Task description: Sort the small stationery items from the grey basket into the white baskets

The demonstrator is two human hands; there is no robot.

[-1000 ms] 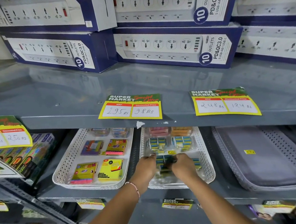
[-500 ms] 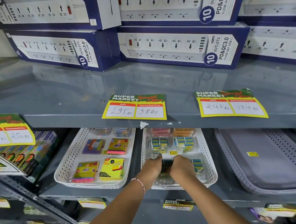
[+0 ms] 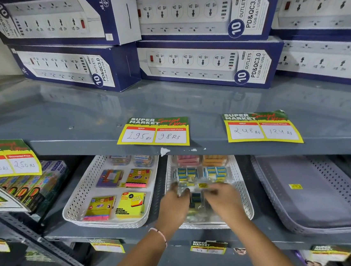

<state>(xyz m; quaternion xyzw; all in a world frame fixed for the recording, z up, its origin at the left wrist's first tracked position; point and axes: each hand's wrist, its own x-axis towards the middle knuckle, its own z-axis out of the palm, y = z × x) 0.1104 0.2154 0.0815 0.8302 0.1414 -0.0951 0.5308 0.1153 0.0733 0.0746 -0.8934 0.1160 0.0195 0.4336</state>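
Observation:
Both hands reach into the middle white basket (image 3: 243, 190) on the lower shelf. My left hand (image 3: 173, 208) and my right hand (image 3: 223, 199) face each other and press a small dark stack of packs (image 3: 195, 198) between their fingers at the basket's front. Both hands are blurred. Behind them lie rows of blue-and-yellow packs (image 3: 187, 173), with pink packs (image 3: 188, 159) and orange packs (image 3: 214, 159) at the back. The grey basket (image 3: 326, 193) stands to the right and shows only a yellow sticker inside. The left white basket (image 3: 80, 195) holds sticky-note pads (image 3: 131, 203).
The upper shelf's front edge (image 3: 203, 145) hangs low over the baskets and carries price tags (image 3: 155, 133). Blue power-strip boxes (image 3: 206, 63) are stacked on top of it. Colourful boxes (image 3: 36, 185) fill the lower shelf at far left.
Both hands have stayed at the front of the middle white basket with the small stack between them, shifting only slightly. The view has tilted a little.

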